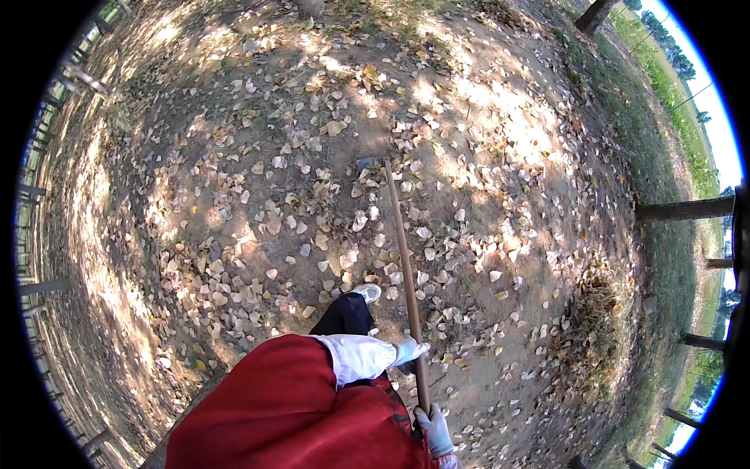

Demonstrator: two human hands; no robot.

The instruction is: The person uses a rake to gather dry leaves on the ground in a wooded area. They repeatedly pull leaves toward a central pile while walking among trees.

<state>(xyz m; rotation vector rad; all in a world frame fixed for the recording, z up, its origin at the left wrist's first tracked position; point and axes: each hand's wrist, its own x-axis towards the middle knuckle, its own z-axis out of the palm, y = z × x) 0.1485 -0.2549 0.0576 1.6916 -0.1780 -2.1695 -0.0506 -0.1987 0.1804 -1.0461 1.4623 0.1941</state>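
Observation:
A long-handled hoe reaches out ahead of me, its wooden handle [405, 258] slanting away from my body. At the far end the metal hoe blade [370, 163] rests at the ground among dry leaves and points left. My left hand [409, 350], in a pale glove below a white sleeve, is around the handle partway down. Closer to my body, my gloved right hand [433, 428] grips the handle near its butt end. Fallen leaves [357, 221] lie on both sides of the handle.
One pale shoe [368, 292] shows on the leafy soil, left of the handle. A heap of dry grass [597, 328] lies to the right. Tree trunks [682, 209] stand along the right, with more at the left and top. Green growth [656, 76] borders the upper right.

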